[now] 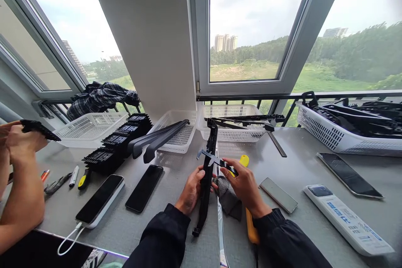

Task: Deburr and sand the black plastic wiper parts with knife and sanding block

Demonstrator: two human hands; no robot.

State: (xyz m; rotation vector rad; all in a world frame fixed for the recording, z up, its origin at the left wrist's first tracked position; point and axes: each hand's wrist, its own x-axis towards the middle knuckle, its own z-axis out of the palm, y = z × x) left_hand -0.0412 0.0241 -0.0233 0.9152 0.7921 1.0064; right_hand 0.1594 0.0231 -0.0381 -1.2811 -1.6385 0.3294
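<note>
My left hand (190, 189) is wrapped round a long black plastic strip (208, 176) that stands tilted from the table toward the baskets. My right hand (243, 184) pinches a metal caliper (211, 158), whose jaws sit across the strip. A grey cloth (228, 197) lies under my right hand. A yellow-handled tool (250, 222) lies beneath my right wrist. A thin metal strip (220, 226) runs along the table beside the black one.
White baskets (89, 127) (180, 140) (232, 133) (333, 136) line the window, some holding black strips. Stacked black parts (117, 142), phones (99, 199) (144, 187) (349, 174) (278, 194) and a remote (347, 219) lie on the grey table (301, 163). A co-worker's arm (19, 176) at left holds a black part.
</note>
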